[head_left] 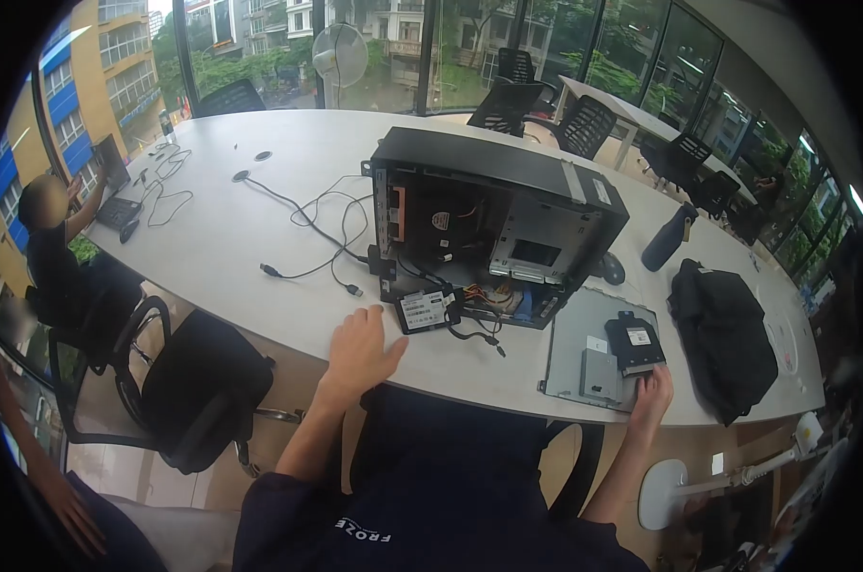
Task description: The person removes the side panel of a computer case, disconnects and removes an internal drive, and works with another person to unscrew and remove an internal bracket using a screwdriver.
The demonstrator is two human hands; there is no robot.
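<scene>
A computer case (488,219) stands on the table with its side open, showing a fan, wires and a metal bracket. At its front left corner lies a black and silver SSD (426,309) with a white label. My left hand (360,353) rests on the table just left of the SSD, fingers apart and holding nothing. To the right, a grey side panel (569,334) lies flat, bearing a labelled black drive (633,343) and a small metal bracket (598,374). My right hand (651,396) has its fingers curled at the drive's lower edge; their undersides are hidden.
A black bag (722,338), a dark bottle (670,236) and a mouse (609,268) lie to the right. Loose cables (322,234) spread left of the case. One person (55,219) sits at a laptop, far left; another person's hand (69,510) shows at lower left. An office chair (198,391) stands nearby.
</scene>
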